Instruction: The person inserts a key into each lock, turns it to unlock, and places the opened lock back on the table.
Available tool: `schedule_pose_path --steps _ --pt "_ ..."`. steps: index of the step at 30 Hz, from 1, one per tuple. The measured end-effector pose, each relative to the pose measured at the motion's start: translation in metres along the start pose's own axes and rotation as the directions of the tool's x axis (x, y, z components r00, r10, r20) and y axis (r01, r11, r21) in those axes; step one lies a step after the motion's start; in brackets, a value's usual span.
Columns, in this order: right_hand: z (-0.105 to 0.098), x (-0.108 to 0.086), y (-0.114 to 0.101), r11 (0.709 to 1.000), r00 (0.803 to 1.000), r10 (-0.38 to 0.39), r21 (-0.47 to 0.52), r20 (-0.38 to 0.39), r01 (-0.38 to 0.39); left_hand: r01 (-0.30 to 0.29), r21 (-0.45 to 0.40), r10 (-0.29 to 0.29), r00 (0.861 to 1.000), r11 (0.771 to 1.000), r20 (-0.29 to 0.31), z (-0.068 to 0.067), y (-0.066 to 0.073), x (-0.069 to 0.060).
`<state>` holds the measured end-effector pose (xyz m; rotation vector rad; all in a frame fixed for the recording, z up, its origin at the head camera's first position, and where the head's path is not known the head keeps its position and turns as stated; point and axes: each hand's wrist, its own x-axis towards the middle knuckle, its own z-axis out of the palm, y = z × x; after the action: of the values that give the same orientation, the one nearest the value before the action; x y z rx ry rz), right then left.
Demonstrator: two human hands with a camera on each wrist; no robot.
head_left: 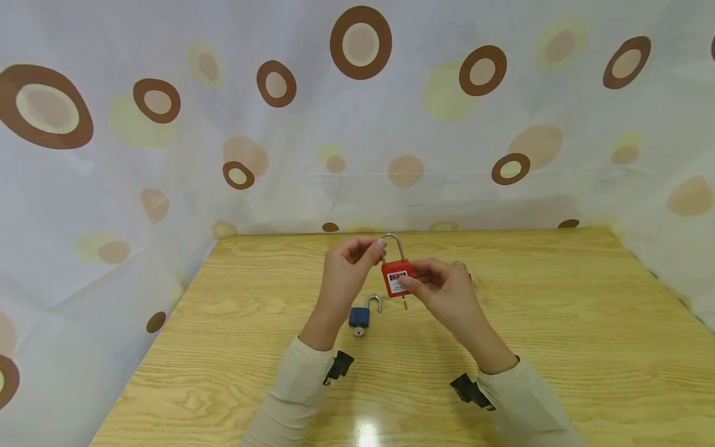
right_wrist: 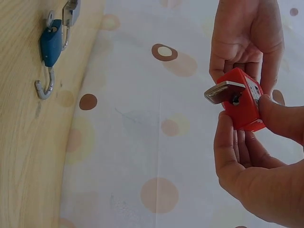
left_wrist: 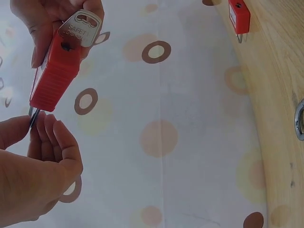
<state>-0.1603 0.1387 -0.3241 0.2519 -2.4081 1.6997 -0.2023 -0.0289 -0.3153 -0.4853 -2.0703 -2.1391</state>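
A red padlock (head_left: 395,278) with a white label and a tall metal shackle is held up above the table between both hands. The left hand (head_left: 349,268) pinches the shackle's left leg between thumb and fingers. Thumb and fingers of the right hand (head_left: 447,292) grip the padlock's body from the right. A flat metal key (left_wrist: 81,27) with raised lettering sits in the keyhole at the body's underside. Whether the shackle is latched cannot be told. Below the left hand lies a blue padlock (head_left: 359,317), its shackle out to one side and a key in it.
Behind the right hand, mostly hidden in the head view, lies a second red padlock (left_wrist: 240,16). A grey metal padlock (right_wrist: 71,12) is partly seen beside the blue one. The wooden table (head_left: 223,347) meets a dotted curtain (head_left: 313,136) at its back and sides.
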Motion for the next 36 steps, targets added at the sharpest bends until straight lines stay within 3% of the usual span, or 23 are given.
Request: schedule_pose_path --steps 8,21,26,31,36 --pt "0.0042 -0.0020 -0.0003 1.000 1.000 -0.002 -0.021 0.018 0.003 -0.044 -0.083 0.041 0.998 0.996 -0.046 -0.0049 0.0031 0.0006" --pt "0.0043 -0.0014 -0.0020 0.999 1.000 -0.011 -0.030 0.026 0.012 -0.069 -0.087 0.064 0.996 0.994 -0.060 -0.0054 0.0035 0.0019" --pt "0.0047 -0.0010 -0.0011 1.000 0.999 -0.014 -0.020 0.030 0.015 -0.048 -0.086 0.042 0.997 0.995 -0.065 -0.0063 0.0040 0.0012" --pt "0.0053 -0.0011 0.0006 0.999 0.999 -0.010 -0.033 0.036 0.011 -0.015 -0.125 0.009 0.999 0.992 -0.042 -0.0064 0.0043 0.0009" --pt "0.0062 -0.0011 0.0015 0.999 0.999 -0.007 -0.044 0.038 0.008 -0.022 -0.165 0.024 1.000 0.986 0.009 -0.0057 0.0038 0.0004"
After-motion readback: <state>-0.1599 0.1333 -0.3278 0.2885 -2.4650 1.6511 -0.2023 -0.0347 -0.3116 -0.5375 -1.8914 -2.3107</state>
